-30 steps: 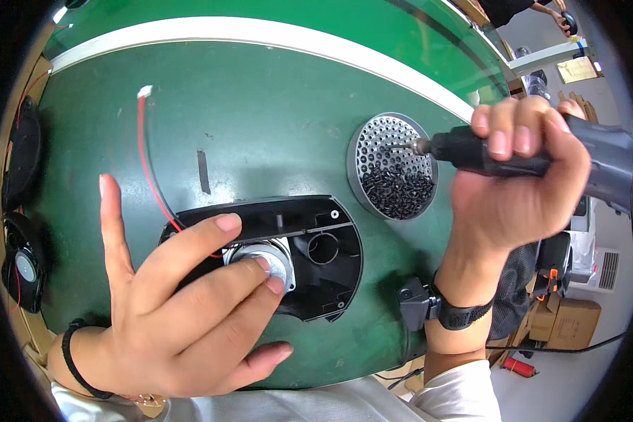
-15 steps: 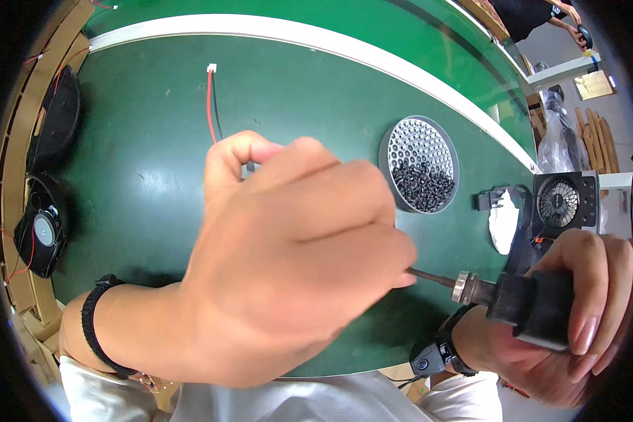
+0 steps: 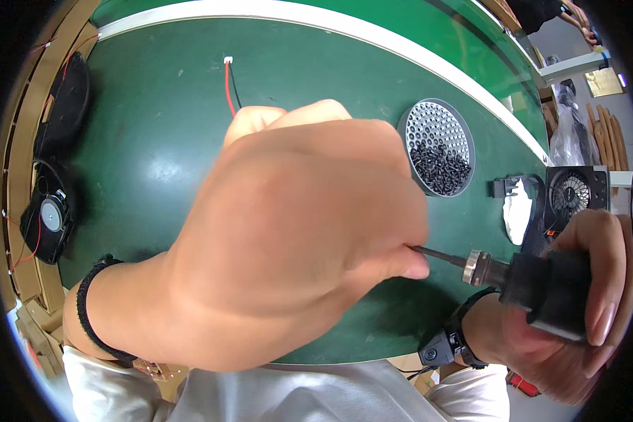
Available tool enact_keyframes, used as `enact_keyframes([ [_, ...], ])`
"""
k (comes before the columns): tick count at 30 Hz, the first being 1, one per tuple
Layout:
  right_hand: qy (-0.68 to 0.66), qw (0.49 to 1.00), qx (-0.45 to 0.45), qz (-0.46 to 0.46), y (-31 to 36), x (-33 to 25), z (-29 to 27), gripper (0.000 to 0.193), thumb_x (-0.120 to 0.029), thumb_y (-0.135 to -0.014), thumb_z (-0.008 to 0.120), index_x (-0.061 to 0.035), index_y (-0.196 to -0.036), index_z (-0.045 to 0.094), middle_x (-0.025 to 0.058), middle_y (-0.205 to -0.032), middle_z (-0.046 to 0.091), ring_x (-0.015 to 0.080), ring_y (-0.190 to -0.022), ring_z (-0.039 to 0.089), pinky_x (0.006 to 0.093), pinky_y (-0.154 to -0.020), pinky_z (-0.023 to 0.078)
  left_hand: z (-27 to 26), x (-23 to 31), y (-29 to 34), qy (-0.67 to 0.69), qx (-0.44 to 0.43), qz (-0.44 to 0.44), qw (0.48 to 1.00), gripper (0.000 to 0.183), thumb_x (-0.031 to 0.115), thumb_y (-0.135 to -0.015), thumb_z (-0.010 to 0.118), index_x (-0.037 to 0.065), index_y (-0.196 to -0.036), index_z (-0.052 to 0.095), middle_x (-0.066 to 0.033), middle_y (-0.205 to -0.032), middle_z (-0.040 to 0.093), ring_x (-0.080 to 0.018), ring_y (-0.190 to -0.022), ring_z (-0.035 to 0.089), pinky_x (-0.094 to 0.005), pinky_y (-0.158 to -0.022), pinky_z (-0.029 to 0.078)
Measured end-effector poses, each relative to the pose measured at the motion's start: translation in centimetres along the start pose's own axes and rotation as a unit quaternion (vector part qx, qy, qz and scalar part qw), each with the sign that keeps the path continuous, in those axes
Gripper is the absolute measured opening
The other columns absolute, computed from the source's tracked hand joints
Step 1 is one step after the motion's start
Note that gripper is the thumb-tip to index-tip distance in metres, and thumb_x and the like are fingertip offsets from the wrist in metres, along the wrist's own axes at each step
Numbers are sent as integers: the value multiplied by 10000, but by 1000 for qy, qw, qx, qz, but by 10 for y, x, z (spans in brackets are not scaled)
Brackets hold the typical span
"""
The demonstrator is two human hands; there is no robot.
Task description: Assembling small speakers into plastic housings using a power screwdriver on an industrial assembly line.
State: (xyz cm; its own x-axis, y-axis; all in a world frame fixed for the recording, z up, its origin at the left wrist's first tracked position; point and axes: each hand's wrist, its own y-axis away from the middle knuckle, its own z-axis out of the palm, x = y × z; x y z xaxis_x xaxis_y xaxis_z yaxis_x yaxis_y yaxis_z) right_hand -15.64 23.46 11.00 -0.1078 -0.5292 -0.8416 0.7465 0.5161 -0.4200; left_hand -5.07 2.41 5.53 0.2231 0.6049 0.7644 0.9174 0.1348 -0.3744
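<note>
In the middle, my left hand (image 3: 295, 225) is closed, its back toward me. What its curled fingers hold is hidden beneath it. A red and black wire pair (image 3: 228, 88) with a white plug runs out past its far side over the green table (image 3: 141, 126). My right hand (image 3: 601, 295) grips a black electric screwdriver (image 3: 548, 292) at the right. Its thin bit (image 3: 439, 256) points left, and the tip disappears at the left thumb and fingers. Just beyond my left hand stands a round grey dish (image 3: 437, 130) with a perforated plate and many black screws (image 3: 439, 169).
Black speaker housings (image 3: 46, 218) with red wires lie along a cardboard edge (image 3: 22, 169) at the left. A small black fan (image 3: 575, 193) and a white crumpled piece (image 3: 518, 211) sit at the right. A white rail (image 3: 260, 10) borders the far side. Another person's hand (image 3: 580, 17) shows top right.
My left hand has turned, its knuckles rolling farther away and the thumb now showing below the bit. The screwdriver stays in my right hand. The whole view has shifted slightly.
</note>
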Motion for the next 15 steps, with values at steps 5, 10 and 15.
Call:
enact_keyframes([
  [5, 2, 999, 0, -39, 3, -9, -20, 381, 134, -696, 750, -154, -666, 502, -67, -616, 523, 1, -607, 484, 133, -726, 376, -6, -4, 10, -2, -30, 17, 999, 246, 211, -655, 906, 110, -851, 797, -15, -844, 659, -178, -727, 543, -337, -685, 353],
  [10, -22, 999, -10, -43, 4, -2, -27, 401, 137, -649, 774, -161, -674, 506, -57, -625, 526, 35, -612, 486, 178, -774, 414, -8, -7, 20, -89, 51, 23, 994, 498, 331, -669, 899, 87, -1089, 788, -88, -1047, 677, -268, -1013, 580, -366, -887, 457],
  [15, -156, 983, -86, 47, 3, 27, -4, 421, 155, -623, 769, -166, -663, 499, -44, -662, 549, 52, -624, 507, 190, -791, 421, -8, -18, 59, -257, -94, 53, 960, 644, 383, -663, 856, 80, -1218, 738, -70, -1255, 686, -395, -1183, 555, -725, -1127, 282],
])
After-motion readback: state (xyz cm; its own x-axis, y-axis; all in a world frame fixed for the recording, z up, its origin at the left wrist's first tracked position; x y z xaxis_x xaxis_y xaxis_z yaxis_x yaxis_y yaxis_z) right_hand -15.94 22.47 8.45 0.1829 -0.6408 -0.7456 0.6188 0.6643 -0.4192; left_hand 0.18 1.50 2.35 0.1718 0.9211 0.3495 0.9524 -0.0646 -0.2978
